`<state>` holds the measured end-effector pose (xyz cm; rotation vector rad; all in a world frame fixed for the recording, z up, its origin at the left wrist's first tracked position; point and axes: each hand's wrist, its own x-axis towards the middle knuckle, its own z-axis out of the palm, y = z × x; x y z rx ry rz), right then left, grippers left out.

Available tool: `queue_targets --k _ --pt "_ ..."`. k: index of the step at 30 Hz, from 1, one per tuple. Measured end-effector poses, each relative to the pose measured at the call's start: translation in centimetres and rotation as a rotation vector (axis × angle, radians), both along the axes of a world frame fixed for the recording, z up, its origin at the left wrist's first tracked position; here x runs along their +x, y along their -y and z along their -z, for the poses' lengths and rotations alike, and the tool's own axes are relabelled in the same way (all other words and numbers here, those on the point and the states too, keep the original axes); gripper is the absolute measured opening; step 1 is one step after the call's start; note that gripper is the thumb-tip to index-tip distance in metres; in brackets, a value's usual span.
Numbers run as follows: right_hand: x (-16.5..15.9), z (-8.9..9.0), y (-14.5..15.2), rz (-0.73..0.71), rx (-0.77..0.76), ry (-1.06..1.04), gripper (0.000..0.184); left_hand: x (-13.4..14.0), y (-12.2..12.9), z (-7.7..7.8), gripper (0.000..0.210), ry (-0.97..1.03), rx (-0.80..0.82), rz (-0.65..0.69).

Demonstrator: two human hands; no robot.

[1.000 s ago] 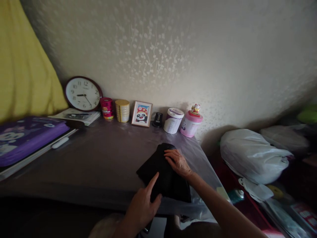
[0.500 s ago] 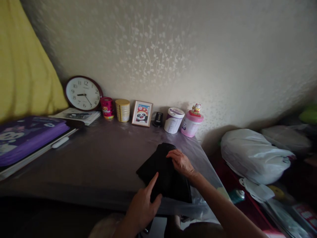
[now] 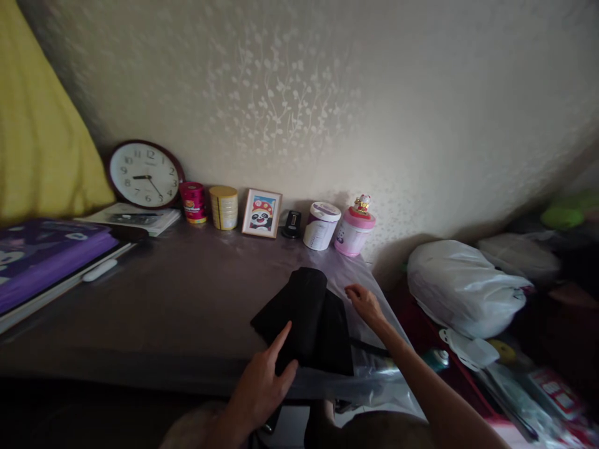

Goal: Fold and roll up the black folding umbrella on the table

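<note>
A black folded piece of fabric (image 3: 297, 312), with a raised rolled part over a flatter layer, lies near the front right of the table. My left hand (image 3: 266, 380) rests at its near edge, index finger stretched onto the fabric and thumb spread; it is open and grips nothing. To the right of the fabric, apart from it, my right hand (image 3: 365, 304) has its fingers curled together, and nothing shows in them. A black strap (image 3: 369, 347) runs from the fabric's right side and passes behind my right forearm.
Along the wall stand a clock (image 3: 146, 174), a pink can (image 3: 193, 202), a yellow-lidded can (image 3: 224, 207), a framed panda picture (image 3: 262, 214), a white tub (image 3: 322, 226) and a pink tub (image 3: 354, 234). A purple case (image 3: 60, 255) lies left. White bag (image 3: 463, 287) sits beyond the table's right edge.
My right hand has left the fabric and moved right, uncovering the rolled part and the strap. My left hand keeps its place on the fabric. The view has shifted slightly.
</note>
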<state>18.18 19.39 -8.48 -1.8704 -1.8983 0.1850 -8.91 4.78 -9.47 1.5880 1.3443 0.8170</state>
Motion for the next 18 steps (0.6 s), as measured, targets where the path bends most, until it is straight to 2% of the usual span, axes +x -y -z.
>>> queue_targets --k 4,7,14,18 --pt "-1.6 0.1 1.1 -0.325 0.050 -0.016 0.023 -0.2 -0.3 0.3 0.064 0.049 -0.018 0.000" --pt "-2.8 0.3 1.8 -0.524 0.024 0.051 0.020 -0.5 -0.4 0.1 0.062 0.117 -0.039 -0.011" --pt "-3.6 -0.3 3.4 -0.634 -0.023 0.279 0.018 -0.8 -0.7 -0.3 0.069 0.364 -0.311 -0.007" --pt "-4.7 -1.1 4.8 -0.744 -0.061 0.331 0.014 -0.9 -0.9 0.2 0.070 0.426 -0.331 -0.017"
